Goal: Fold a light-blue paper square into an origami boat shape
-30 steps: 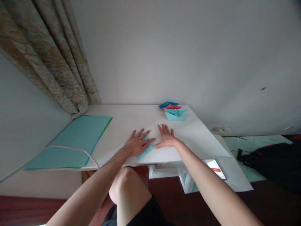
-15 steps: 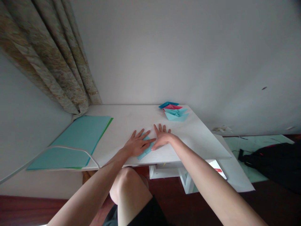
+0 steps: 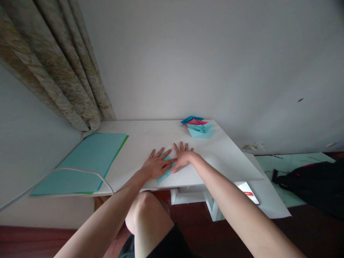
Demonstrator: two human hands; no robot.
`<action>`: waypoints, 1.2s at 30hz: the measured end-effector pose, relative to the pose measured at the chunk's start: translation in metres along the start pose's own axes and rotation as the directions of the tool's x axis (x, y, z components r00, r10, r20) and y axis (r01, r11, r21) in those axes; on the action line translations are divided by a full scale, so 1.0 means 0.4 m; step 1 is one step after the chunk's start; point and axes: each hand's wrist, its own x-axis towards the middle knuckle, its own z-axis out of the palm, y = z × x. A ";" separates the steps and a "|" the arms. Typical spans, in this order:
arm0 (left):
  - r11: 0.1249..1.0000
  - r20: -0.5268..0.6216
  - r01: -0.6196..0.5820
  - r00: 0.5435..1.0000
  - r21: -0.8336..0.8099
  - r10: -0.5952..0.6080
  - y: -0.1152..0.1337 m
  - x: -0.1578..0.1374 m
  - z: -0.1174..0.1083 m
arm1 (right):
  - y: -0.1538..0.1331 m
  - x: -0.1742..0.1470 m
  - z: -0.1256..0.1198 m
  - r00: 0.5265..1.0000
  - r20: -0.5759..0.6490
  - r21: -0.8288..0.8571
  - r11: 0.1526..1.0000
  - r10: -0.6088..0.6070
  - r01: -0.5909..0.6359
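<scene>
desk (image 3: 139, 139), left hand (image 3: 156, 166) on folded paper (image 3: 164, 176)

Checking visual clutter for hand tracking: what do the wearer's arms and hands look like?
Left hand and right hand: five-fingered, ungloved, no rings visible. Forearms bare; no sleeves, watch, bands, cables or markings seen. Black garment below. Nails too small to judge.

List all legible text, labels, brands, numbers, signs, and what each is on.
No text is readable.
Phone: lit screen with a red band; any lettering too small to read.
Black bag: small reddish mark, too small to identify.
Folded blue paper, paper boats: no lettering visible.
</scene>
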 end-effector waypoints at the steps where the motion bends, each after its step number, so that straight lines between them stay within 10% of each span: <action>1: 1.000 0.002 -0.002 1.000 0.002 0.002 0.001 0.000 -0.001 | -0.004 0.000 0.000 1.000 0.004 -0.001 1.000 -0.002 0.002; 36: 0.999 -0.006 -0.008 1.000 0.035 0.008 0.001 -0.003 0.000 | -0.040 -0.039 0.021 0.997 -0.001 0.018 0.996 -0.083 0.083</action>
